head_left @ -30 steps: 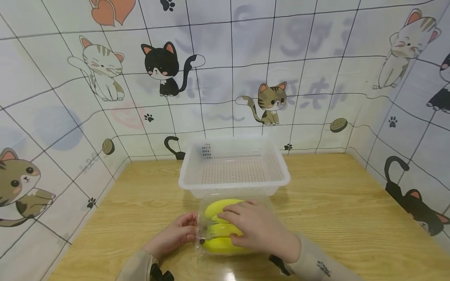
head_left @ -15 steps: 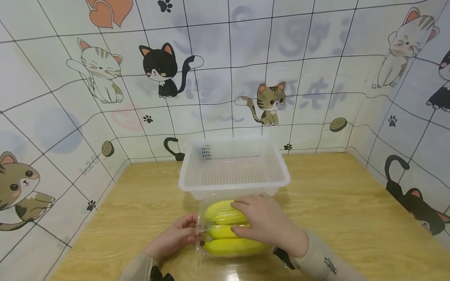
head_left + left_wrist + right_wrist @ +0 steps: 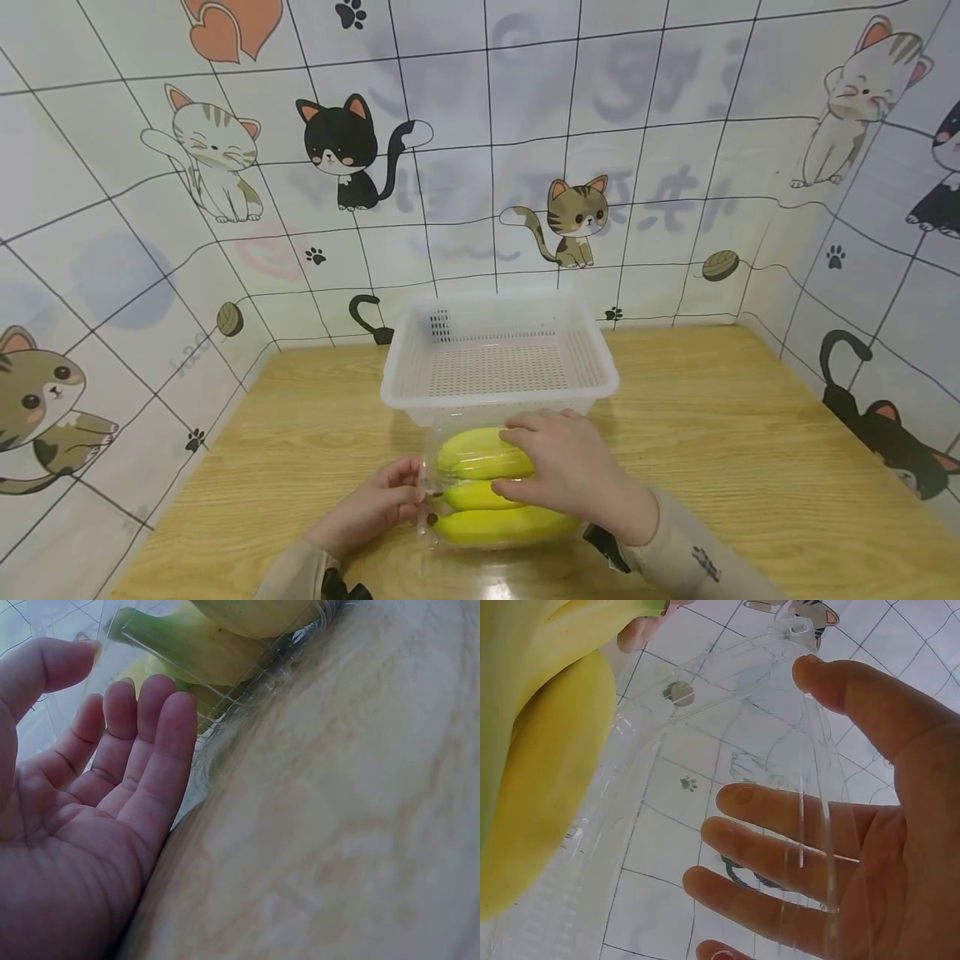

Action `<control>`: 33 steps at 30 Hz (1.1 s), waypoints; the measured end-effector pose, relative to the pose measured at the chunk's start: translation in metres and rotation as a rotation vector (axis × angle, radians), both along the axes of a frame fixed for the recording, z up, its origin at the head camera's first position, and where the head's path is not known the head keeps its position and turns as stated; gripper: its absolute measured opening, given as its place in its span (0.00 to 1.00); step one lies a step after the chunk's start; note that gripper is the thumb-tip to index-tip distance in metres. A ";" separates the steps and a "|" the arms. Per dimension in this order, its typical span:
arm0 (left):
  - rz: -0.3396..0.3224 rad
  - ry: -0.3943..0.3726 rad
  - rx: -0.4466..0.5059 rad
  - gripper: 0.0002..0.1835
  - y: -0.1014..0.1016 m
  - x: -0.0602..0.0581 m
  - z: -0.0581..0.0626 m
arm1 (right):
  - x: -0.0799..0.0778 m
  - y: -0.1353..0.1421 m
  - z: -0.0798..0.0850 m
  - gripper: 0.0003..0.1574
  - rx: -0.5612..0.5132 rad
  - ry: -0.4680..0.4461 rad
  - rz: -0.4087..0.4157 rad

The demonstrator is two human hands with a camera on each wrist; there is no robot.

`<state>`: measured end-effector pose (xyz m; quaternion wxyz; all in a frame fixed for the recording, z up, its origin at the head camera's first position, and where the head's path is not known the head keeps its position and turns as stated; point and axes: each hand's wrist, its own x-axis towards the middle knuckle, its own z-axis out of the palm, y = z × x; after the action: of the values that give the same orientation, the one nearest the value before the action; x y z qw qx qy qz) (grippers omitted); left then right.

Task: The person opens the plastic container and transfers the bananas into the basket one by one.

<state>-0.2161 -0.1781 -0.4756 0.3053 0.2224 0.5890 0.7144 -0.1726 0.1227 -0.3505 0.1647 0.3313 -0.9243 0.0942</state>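
Note:
Several yellow bananas (image 3: pixel 502 527) lie in a clear plastic clamshell box (image 3: pixel 437 427) on the table, in front of a white basket. My left hand (image 3: pixel 375 507) rests at the box's left side; in the left wrist view its loosely bent fingertips (image 3: pixel 174 724) are at the clear wall, beside the green banana stems (image 3: pixel 180 649). Over the right part of the box lies my right hand (image 3: pixel 577 471), hiding some banana ends. In the right wrist view, its fingers spread nearly straight behind the clear lid (image 3: pixel 810 761), with the thumb (image 3: pixel 829 682) at the lid's corner.
Directly behind the box stands the white perforated basket (image 3: pixel 498 400), with nothing seen in it. Wooden tabletop (image 3: pixel 720 450) extends to both sides. Cat-printed tile-patterned walls (image 3: pixel 465 192) enclose the back, left and right.
My right hand has slid a little to the right and away over the box, so more of the bananas shows. My left hand has stayed almost in place.

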 end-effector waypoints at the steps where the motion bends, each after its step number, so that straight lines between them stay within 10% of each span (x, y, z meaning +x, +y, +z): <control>1: 0.000 0.004 0.005 0.10 0.000 0.000 0.000 | 0.000 0.000 0.000 0.33 -0.004 -0.001 -0.001; 33: 0.080 -0.023 -0.078 0.11 0.002 0.002 0.002 | 0.000 0.003 0.001 0.31 -0.088 0.049 0.027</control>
<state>-0.2141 -0.1757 -0.4732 0.2917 0.1785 0.6211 0.7052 -0.1729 0.1258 -0.3495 0.2004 0.3385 -0.9103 0.1290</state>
